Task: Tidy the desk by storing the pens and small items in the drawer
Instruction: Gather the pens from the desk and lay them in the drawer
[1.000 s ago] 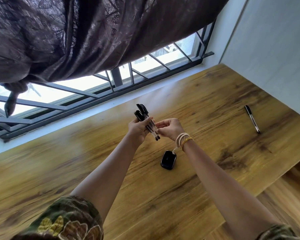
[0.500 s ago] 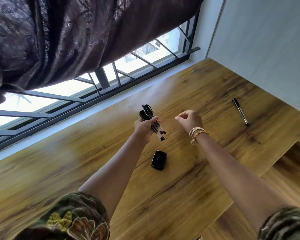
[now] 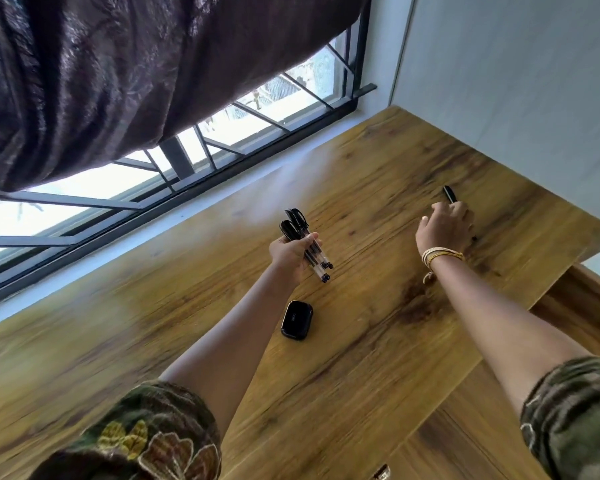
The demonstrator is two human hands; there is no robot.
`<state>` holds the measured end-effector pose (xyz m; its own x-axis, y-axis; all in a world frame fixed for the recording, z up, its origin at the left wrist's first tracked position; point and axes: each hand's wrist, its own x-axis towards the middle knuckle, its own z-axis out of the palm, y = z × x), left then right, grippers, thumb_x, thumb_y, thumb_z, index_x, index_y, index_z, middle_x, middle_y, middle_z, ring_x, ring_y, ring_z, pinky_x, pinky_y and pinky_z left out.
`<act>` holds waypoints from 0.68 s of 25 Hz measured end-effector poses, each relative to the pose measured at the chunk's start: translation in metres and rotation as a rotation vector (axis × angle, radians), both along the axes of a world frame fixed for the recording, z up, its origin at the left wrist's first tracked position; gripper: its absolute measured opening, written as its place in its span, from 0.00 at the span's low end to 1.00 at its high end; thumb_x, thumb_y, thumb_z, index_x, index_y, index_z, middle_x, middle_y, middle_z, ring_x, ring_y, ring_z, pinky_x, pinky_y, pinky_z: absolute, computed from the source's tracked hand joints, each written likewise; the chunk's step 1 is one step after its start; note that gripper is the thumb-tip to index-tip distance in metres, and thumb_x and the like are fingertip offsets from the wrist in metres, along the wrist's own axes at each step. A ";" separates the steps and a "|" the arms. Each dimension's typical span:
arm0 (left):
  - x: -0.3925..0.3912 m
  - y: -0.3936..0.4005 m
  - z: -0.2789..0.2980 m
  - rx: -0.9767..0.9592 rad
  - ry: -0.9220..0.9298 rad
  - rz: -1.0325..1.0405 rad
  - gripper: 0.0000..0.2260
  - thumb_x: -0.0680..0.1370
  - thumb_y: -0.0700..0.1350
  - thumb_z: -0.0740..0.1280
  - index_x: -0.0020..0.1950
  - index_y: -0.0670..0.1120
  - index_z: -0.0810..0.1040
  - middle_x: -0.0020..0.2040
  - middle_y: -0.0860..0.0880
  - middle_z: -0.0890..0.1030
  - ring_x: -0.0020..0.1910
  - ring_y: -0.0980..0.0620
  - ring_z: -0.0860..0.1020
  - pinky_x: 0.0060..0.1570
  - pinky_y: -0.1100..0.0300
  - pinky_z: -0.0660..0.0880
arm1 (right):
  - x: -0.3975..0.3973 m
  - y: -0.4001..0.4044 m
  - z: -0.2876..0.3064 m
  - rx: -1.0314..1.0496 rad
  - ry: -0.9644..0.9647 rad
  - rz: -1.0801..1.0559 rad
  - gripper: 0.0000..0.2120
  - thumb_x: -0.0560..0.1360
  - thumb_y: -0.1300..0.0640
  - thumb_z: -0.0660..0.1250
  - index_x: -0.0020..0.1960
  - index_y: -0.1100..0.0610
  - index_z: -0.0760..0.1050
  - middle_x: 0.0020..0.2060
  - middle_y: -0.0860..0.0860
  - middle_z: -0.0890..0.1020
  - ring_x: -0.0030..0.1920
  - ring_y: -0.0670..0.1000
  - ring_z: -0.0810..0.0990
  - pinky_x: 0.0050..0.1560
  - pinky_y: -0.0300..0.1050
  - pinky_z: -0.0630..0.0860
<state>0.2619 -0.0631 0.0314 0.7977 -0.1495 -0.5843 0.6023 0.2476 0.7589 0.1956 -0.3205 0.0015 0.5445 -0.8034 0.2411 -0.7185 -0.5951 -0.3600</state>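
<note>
My left hand grips a bundle of black-capped clear pens above the middle of the wooden desk. My right hand lies over a single black pen on the desk's far right; the pen's cap sticks out beyond the fingers and its tip shows below the hand. The fingers are bent down onto the pen, and whether they hold it is hidden. A small black glossy case lies flat on the desk below my left hand.
A barred window with a dark curtain runs along the desk's far edge. A pale wall borders the desk on the right. The desk's right edge drops to a wooden floor.
My right hand has left the pen bundle and travelled right, reaching the lone pen. My left hand keeps the bundle almost still. The camera has turned slightly.
</note>
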 end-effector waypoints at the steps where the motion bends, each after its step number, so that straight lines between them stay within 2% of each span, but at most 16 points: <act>1: 0.000 0.000 -0.001 0.000 -0.002 0.005 0.12 0.73 0.30 0.70 0.56 0.30 0.75 0.46 0.36 0.82 0.43 0.43 0.83 0.47 0.50 0.81 | -0.001 -0.004 -0.002 0.005 0.001 -0.010 0.12 0.74 0.59 0.66 0.57 0.58 0.76 0.60 0.61 0.72 0.61 0.64 0.70 0.60 0.60 0.70; 4: -0.002 0.003 -0.001 0.004 -0.013 0.005 0.13 0.74 0.30 0.70 0.57 0.29 0.75 0.47 0.36 0.82 0.44 0.43 0.83 0.48 0.49 0.81 | 0.000 -0.009 -0.004 0.063 -0.023 0.034 0.16 0.74 0.65 0.62 0.60 0.57 0.77 0.62 0.61 0.73 0.60 0.64 0.71 0.61 0.56 0.69; 8: -0.008 0.008 0.003 -0.024 -0.049 -0.002 0.12 0.74 0.31 0.69 0.56 0.29 0.76 0.50 0.35 0.82 0.46 0.42 0.83 0.51 0.46 0.80 | 0.003 0.011 -0.002 0.116 -0.137 0.105 0.19 0.71 0.71 0.61 0.58 0.60 0.80 0.55 0.61 0.78 0.55 0.62 0.76 0.56 0.52 0.72; 12: -0.014 0.019 0.007 -0.034 -0.060 0.002 0.10 0.75 0.31 0.68 0.55 0.30 0.76 0.51 0.35 0.82 0.49 0.41 0.82 0.52 0.46 0.80 | 0.007 0.087 0.015 0.320 -0.387 0.241 0.15 0.71 0.71 0.63 0.54 0.60 0.81 0.47 0.59 0.83 0.47 0.57 0.82 0.49 0.46 0.78; 15: -0.018 0.025 0.010 -0.058 -0.060 0.037 0.12 0.75 0.31 0.69 0.57 0.29 0.75 0.50 0.36 0.82 0.45 0.42 0.83 0.47 0.49 0.82 | 0.001 0.156 0.029 0.507 -0.476 0.420 0.12 0.71 0.70 0.69 0.53 0.61 0.81 0.46 0.55 0.85 0.44 0.49 0.82 0.42 0.29 0.76; 17: -0.022 0.030 0.014 -0.074 -0.053 0.076 0.14 0.74 0.31 0.69 0.59 0.28 0.75 0.49 0.36 0.82 0.42 0.43 0.82 0.42 0.51 0.82 | -0.004 0.187 0.035 0.595 -0.521 0.478 0.13 0.70 0.69 0.71 0.53 0.60 0.82 0.45 0.53 0.85 0.42 0.46 0.81 0.45 0.31 0.77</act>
